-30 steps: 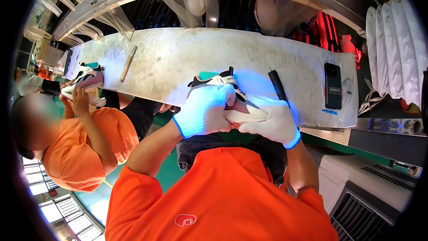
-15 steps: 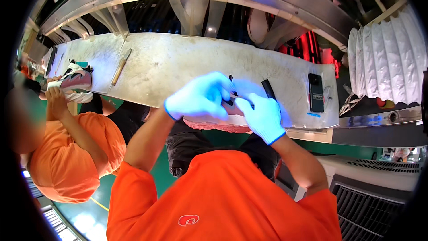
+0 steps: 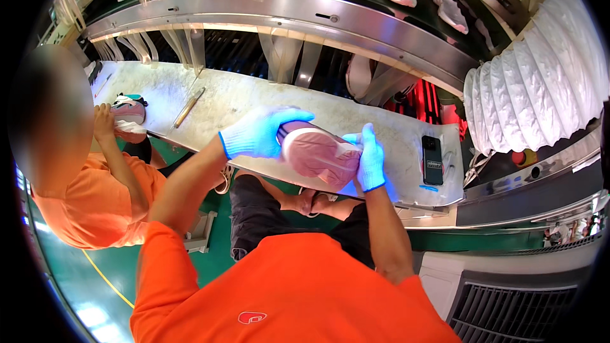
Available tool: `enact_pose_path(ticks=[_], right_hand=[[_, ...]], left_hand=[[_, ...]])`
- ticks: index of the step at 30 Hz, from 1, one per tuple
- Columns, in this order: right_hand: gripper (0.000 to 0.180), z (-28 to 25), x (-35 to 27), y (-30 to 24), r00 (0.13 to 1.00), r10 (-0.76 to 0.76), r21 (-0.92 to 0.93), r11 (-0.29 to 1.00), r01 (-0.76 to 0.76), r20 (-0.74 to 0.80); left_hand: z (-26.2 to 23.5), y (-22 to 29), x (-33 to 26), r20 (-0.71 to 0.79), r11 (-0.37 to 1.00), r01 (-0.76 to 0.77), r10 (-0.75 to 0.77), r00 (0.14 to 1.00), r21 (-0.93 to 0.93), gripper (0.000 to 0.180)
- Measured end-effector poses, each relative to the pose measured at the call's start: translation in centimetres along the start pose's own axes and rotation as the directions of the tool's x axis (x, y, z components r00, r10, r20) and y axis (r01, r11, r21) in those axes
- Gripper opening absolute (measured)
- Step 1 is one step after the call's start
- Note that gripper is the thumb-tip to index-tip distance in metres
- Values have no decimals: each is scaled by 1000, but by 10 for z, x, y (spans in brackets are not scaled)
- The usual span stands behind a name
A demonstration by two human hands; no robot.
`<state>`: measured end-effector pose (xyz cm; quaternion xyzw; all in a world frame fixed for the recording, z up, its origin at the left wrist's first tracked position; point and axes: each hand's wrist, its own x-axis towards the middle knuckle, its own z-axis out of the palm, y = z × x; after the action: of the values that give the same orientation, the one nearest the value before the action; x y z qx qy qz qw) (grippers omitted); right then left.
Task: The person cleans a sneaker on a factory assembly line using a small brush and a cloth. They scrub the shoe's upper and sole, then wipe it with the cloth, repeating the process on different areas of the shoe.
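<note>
A shoe with a pink sole [image 3: 323,160] is held up between my two gloved hands over the near edge of the worktable, its underside turned toward me. Both gloves are white with blue cuffs and look blue under the light. My left hand [image 3: 257,134] is closed round one end of the shoe, thumb stretched along it. At the other end my right hand [image 3: 368,160] grips the shoe, its thumb pointing up. Most of the shoe's upper is hidden behind the sole.
On the worktable [image 3: 254,105] lie a brush-like tool [image 3: 189,108] at left and a black phone [image 3: 432,160] at right. A co-worker [image 3: 95,184] at left holds another shoe [image 3: 129,114]. Beyond run a metal rail [image 3: 279,19] with hanging plastic strips and a white duct [image 3: 527,82].
The shoe has been lifted and tilted so that its pink sole faces me. My hands have moved apart to its two ends. The view has shifted, showing more beyond the rail.
</note>
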<state>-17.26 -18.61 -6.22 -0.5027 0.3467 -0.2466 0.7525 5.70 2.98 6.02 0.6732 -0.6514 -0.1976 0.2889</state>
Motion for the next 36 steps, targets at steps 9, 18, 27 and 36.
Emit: enact_pose_path(ticks=[9, 18, 27, 36], right_hand=[[82, -30, -6, 24, 719, -255, 585, 770, -253, 647], [117, -6, -54, -45, 687, -689, 26, 711, 703, 231], [151, -9, -56, -35, 761, -612, 494, 740, 457, 214], [169, -30, -76, -28, 659, -703, 315, 710, 630, 267]], left_hand=[[-15, 127, 67, 142, 950, 57, -106, 984, 308, 86], [-11, 131, 86, 120, 947, 64, -107, 987, 315, 82], [-7, 136, 77, 123, 901, 48, -111, 986, 432, 85], [-8, 172, 77, 286, 889, 128, -273, 919, 439, 89]])
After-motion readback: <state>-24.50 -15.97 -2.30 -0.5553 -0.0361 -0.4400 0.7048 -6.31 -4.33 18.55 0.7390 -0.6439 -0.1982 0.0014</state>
